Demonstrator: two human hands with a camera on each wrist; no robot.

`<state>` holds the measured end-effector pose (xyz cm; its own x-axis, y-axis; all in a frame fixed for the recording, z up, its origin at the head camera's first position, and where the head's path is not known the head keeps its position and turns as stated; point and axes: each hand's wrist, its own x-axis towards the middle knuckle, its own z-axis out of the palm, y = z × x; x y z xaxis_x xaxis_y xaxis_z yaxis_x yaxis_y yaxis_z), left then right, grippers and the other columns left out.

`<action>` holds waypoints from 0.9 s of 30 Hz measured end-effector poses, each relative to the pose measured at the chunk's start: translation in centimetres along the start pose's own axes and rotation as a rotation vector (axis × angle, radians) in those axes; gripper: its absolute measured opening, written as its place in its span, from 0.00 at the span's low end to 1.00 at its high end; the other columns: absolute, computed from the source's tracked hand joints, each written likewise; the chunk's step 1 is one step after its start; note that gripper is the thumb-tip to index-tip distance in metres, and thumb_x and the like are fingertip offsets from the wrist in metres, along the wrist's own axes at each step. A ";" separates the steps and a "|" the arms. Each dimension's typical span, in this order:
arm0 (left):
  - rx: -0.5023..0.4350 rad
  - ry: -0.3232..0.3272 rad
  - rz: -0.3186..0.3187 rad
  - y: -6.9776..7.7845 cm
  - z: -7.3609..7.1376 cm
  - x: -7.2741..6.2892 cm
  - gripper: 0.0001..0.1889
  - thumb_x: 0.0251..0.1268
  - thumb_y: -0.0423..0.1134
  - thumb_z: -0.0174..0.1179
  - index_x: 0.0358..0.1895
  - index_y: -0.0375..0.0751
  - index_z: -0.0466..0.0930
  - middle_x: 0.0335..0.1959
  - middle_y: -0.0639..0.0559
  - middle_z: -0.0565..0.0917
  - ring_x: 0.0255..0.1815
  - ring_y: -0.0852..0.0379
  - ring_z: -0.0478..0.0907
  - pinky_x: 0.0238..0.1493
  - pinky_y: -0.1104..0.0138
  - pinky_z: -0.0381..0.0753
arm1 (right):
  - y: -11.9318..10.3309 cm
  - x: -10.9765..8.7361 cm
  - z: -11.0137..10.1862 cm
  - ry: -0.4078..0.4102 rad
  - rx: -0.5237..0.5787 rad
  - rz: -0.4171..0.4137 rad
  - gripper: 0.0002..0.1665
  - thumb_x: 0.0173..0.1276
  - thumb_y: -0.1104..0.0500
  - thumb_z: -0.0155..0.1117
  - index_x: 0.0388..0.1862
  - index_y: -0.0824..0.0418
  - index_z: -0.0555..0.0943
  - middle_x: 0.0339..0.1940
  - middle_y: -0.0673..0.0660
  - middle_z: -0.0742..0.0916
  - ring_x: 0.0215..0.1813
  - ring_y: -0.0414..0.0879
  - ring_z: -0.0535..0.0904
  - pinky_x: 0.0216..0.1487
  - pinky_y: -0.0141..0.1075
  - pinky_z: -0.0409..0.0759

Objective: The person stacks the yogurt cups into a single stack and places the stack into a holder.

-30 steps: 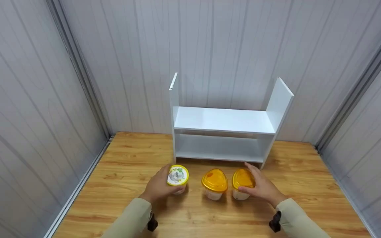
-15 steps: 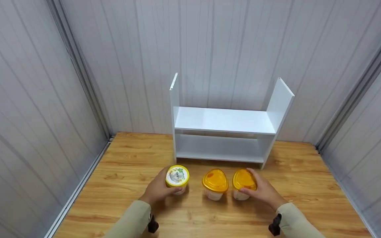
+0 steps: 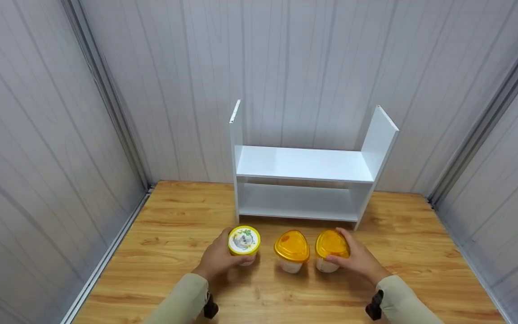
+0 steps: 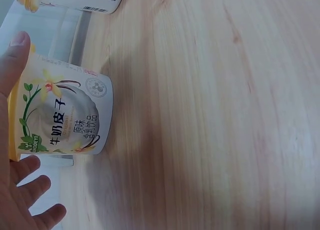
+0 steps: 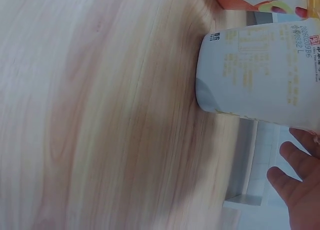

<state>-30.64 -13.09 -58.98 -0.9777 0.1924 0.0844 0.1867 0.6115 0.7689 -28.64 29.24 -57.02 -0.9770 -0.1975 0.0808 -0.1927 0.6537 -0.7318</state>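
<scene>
My left hand [image 3: 217, 258] holds a round yogurt cup [image 3: 244, 240] with a white printed lid and yellow rim. The left wrist view shows my thumb on one side of this cup, near the rim, and fingers on the other. On the right, my right hand [image 3: 361, 258] grips an orange-lidded yogurt cup [image 3: 331, 244] around its lid. Its pale printed side fills part of the right wrist view, where my thumb is hidden. Between the two hands a second orange-lidded cup [image 3: 292, 247] stands upright on the wooden table [image 3: 268, 299], touched by neither hand.
A white two-tier shelf [image 3: 305, 163] with upright side panels stands just behind the cups, near the back wall [image 3: 268, 67]. Its lower board [image 3: 299, 201] sits low above the table. Pale panelled walls enclose the table on the left and right.
My right hand's fingers have closed in on the right cup's lid. The left hand has shifted slightly to the right with its cup. The middle cup stays where it was.
</scene>
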 end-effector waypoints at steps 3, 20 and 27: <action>-0.037 -0.024 0.039 -0.1 -0.4 -0.1 0.56 0.45 0.59 0.80 0.76 0.43 0.59 0.66 0.47 0.75 0.66 0.46 0.72 0.68 0.44 0.69 | 0.1 0.0 -0.4 -0.008 -0.007 -0.011 0.59 0.58 0.40 0.78 0.79 0.59 0.58 0.75 0.69 0.70 0.73 0.67 0.67 0.73 0.65 0.61; 0.107 -0.075 0.114 -1.3 -2.4 -0.2 0.50 0.57 0.65 0.69 0.77 0.41 0.62 0.73 0.41 0.70 0.73 0.40 0.67 0.72 0.42 0.64 | 0.7 -0.6 -1.1 -0.026 0.024 -0.056 0.51 0.60 0.41 0.77 0.77 0.54 0.65 0.74 0.66 0.72 0.74 0.68 0.64 0.72 0.71 0.56; 0.112 -0.063 0.113 -1.2 -2.3 -0.3 0.48 0.57 0.65 0.69 0.75 0.40 0.65 0.73 0.42 0.71 0.73 0.40 0.67 0.73 0.43 0.64 | 0.9 -0.8 -1.1 -0.019 0.029 -0.075 0.49 0.60 0.42 0.77 0.75 0.55 0.67 0.73 0.66 0.73 0.74 0.68 0.66 0.71 0.71 0.56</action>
<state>-30.76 -15.61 -58.46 -0.9426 0.3102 0.1236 0.3079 0.6644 0.6810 -28.10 30.82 -57.02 -0.9578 -0.2592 0.1239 -0.2626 0.6149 -0.7436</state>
